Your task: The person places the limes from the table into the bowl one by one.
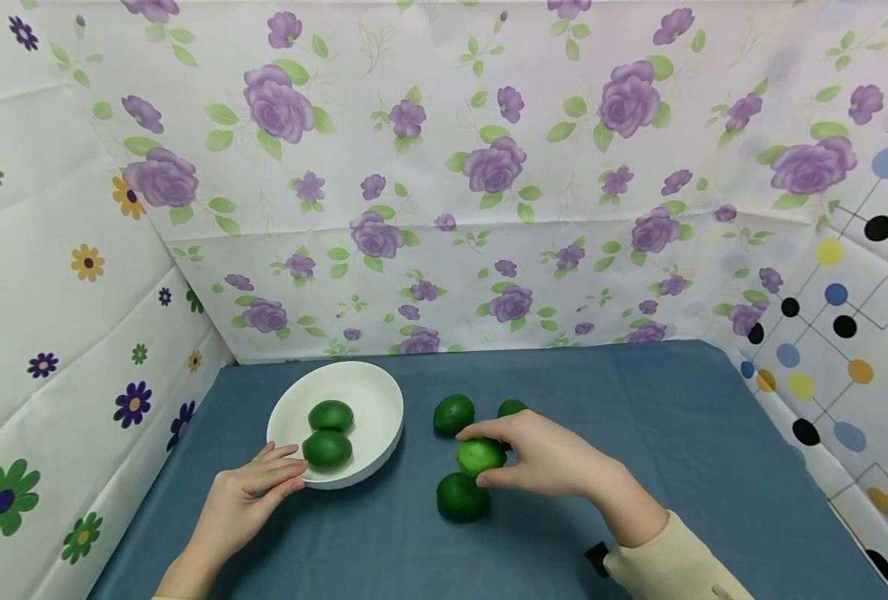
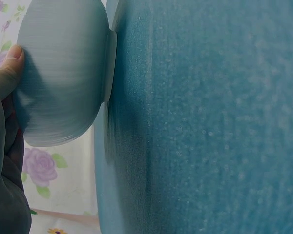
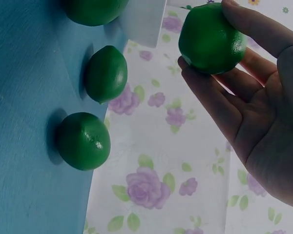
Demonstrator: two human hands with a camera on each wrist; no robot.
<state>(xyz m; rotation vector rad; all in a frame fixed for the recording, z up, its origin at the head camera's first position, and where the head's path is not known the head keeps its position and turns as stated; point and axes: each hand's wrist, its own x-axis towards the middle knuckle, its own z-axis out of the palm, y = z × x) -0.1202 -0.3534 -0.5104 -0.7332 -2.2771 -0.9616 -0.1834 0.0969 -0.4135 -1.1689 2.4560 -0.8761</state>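
My right hand [image 1: 545,454] holds a green lime [image 1: 481,457] between thumb and fingers. In the right wrist view this lime is raised off the blue cloth. Three more limes lie around it: one at the near side [image 1: 462,498], one at the back [image 1: 454,415], and one [image 1: 512,407] partly hidden behind the right hand. To the left stands a white bowl [image 1: 376,400] with two limes [image 1: 330,416] inside, side by side. My left hand [image 1: 245,504] grips the bowl's near left rim, its thumb [image 2: 12,61] against the outer wall.
A blue cloth [image 1: 384,550] covers the table. Flower-patterned sheeting [image 1: 444,208] rises behind it, with more sheeting at the left [image 1: 54,292] and dotted sheeting [image 1: 849,400] at the right. A small black object [image 1: 597,559] shows beside the right sleeve.
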